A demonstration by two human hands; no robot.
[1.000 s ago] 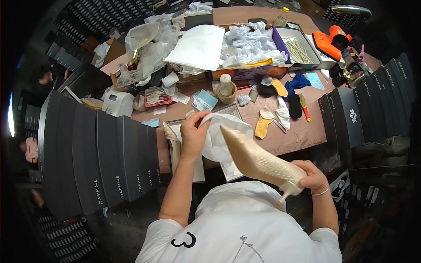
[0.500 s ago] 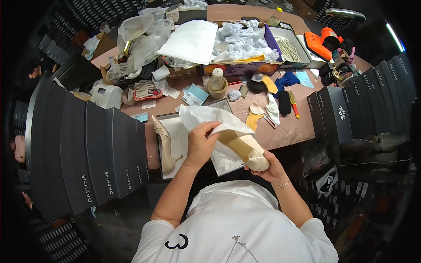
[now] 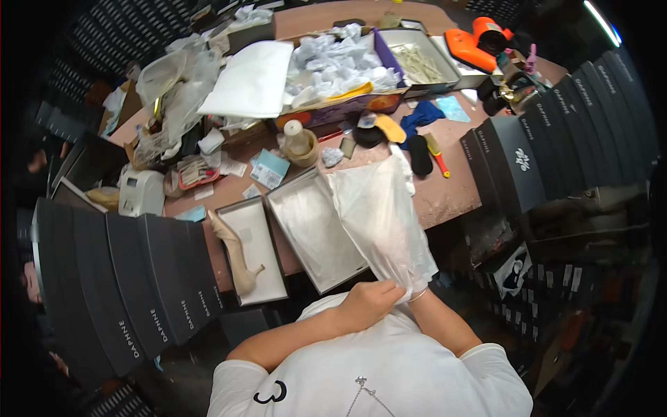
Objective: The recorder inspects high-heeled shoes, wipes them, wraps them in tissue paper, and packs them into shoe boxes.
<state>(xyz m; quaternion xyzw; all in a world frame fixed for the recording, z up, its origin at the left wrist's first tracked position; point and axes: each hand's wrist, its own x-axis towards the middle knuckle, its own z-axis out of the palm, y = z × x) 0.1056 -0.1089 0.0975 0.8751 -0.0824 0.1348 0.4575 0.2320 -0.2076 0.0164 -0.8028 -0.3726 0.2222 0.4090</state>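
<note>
A translucent white bag (image 3: 372, 201) is drawn down over my right hand (image 3: 397, 251), which shows only faintly through it. Inside, the beige high-heeled shoe that this hand grips is hidden from sight. My left hand (image 3: 369, 306) is closed on the bag's lower edge, beside my right wrist. A matching beige high-heeled shoe (image 3: 240, 260) lies on its side in an open shoe box (image 3: 251, 224) at the left of the table's front. Next to it, partly under the bag, is a second shallow box part (image 3: 290, 191) with white paper in it.
Dark shoe boxes stand stacked at left (image 3: 125, 278) and right (image 3: 549, 139). Farther back are a carton of crumpled paper (image 3: 340, 62), a white sheet stack (image 3: 250, 80), a small bottle (image 3: 297, 137), a yellow-and-red brush (image 3: 438, 154) and an orange tool (image 3: 469, 50).
The bag has gone from the shoe's toe end down over the whole shoe and my right hand. My left hand has moved down and right with its edge. The view has shifted.
</note>
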